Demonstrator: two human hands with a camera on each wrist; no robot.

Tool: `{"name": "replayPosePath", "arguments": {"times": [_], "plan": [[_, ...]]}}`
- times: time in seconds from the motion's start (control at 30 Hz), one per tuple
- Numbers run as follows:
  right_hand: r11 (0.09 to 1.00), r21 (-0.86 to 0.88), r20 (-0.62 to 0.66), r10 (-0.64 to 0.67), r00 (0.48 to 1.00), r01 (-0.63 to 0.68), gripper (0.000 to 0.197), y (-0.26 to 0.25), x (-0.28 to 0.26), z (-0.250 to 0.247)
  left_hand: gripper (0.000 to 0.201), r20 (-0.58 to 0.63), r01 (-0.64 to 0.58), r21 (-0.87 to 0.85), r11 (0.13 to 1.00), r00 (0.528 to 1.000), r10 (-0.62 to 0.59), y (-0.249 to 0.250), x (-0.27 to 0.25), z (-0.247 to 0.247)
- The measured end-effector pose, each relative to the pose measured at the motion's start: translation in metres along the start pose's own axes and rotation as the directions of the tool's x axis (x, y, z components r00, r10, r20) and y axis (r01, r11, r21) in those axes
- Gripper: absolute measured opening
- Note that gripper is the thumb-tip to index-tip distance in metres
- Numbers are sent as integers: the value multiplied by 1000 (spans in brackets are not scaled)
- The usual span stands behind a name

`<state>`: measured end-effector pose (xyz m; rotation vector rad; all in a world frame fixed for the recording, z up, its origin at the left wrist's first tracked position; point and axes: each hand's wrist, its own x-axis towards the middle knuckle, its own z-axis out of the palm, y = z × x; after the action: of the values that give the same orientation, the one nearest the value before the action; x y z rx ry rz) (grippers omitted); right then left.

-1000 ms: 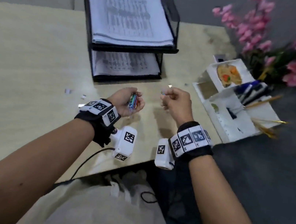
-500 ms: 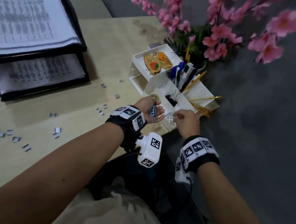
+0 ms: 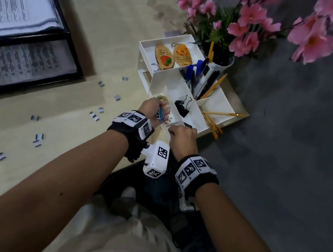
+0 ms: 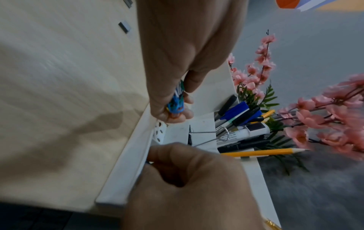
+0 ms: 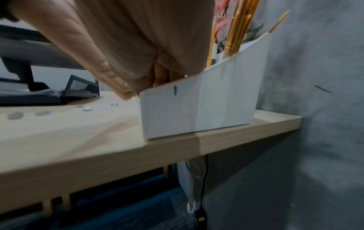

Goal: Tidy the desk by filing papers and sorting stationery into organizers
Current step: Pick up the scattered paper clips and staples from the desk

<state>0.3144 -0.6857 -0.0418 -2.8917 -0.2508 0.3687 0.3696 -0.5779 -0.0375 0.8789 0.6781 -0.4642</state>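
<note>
My left hand (image 3: 160,112) (image 4: 177,112) grips a bundle of coloured paper clips (image 3: 160,115) (image 4: 176,104) just above the near left compartment of the white desk organizer (image 3: 218,108) (image 4: 126,163) (image 5: 197,109). Beside it, my right hand (image 3: 174,129) (image 4: 155,158) (image 5: 157,80) reaches over the organizer's near rim with its fingers bunched and pointing down into the compartment. A small dark blue bit, seemingly one paper clip, shows at its thumb tip in the left wrist view. Black binder clips (image 3: 182,107) (image 4: 206,137) lie in the adjoining compartment.
Pens (image 3: 197,74) and yellow pencils (image 3: 211,121) fill other compartments; two wooden keychains (image 3: 164,58) lie in the far one. Several staple strips (image 3: 38,139) are scattered on the desk (image 3: 55,109). A black paper tray (image 3: 72,55) stands far left, pink flowers (image 3: 240,29) behind the organizer, which sits at the desk's right edge.
Both hands have moved right from mid-desk to the organizer. The left still holds the clip bundle; the right has dipped its fingers into the near compartment.
</note>
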Motion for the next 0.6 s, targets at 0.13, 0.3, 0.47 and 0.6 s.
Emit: {"name": "replayPosePath", "arguments": {"times": [0.13, 0.3, 0.47, 0.6], "plan": [[1000, -15, -71, -4, 997, 3, 26, 6, -1, -9, 32, -64, -9, 35, 999, 998, 11, -5, -5, 4], [999, 2, -76, 44, 996, -44, 27, 21, -6, -23, 33, -76, -43, 134, 990, 996, 54, -21, -14, 29], [990, 71, -70, 128, 989, -123, 27, 22, -9, -26, 26, -219, 44, 350, 936, 975, 36, -31, -3, 41], [978, 162, -57, 143, 988, -132, 24, 21, -10, -26, 25, -95, -12, 387, 922, 994, 54, -26, -15, 40]]}}
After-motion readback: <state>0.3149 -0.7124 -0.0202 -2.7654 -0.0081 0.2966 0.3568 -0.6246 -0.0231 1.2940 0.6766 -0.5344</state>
